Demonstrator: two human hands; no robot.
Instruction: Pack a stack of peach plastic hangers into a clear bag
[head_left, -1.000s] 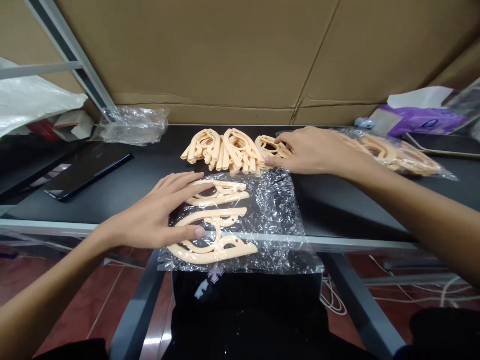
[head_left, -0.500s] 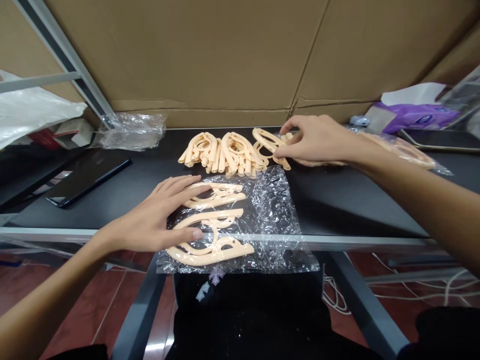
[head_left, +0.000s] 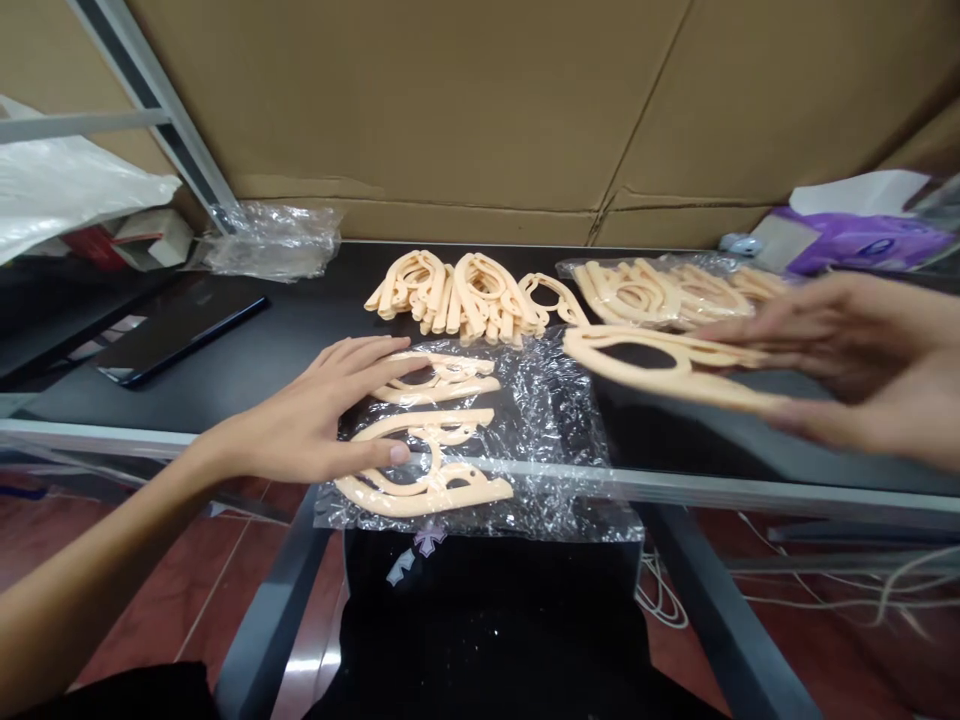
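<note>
My left hand lies flat with fingers spread on a clear plastic bag at the table's front edge. Inside the bag are beige plastic folding hangers, one near the edge and another behind it, partly under my fingers. On the right, my right hand is closed on the ends of a folded beige hanger, its rounded end pointing left above the bag's right side. A heap of loose hangers sits behind the bag, with a single hanger at its right.
Bagged hangers lie at the back right, beside a purple tissue pack. A dark phone and crumpled clear bags are on the left. Cardboard walls the back; a metal frame post rises at left.
My right hand has lifted a hanger from the right of the heap and brought it right and nearer to me. The left hand stays on the bag. The view has shifted slightly.
</note>
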